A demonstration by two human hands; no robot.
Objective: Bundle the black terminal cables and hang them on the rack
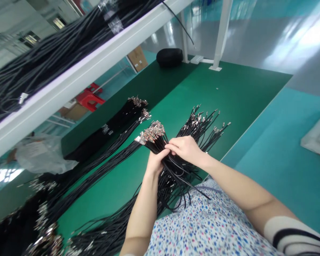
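A bundle of black cables [155,146] with coppery metal terminals at its top is gripped in my left hand [155,161], the thumb laid across it. My right hand [185,148] pinches at the bundle's right side, thumb and forefinger together; a cable seems to be between them, but the fingers partly hide it. Loose cable ends hang below both hands towards my patterned apron [202,220]. Just behind my right hand, another spread of black cables [200,122] with metal tips lies on the green table.
More cable bundles [106,156] lie along the left of the green table [245,89]. A white shelf beam [77,74] carrying black cables [56,53] crosses above. A black case [169,57] sits at the back, a clear plastic bag [40,153] at the left.
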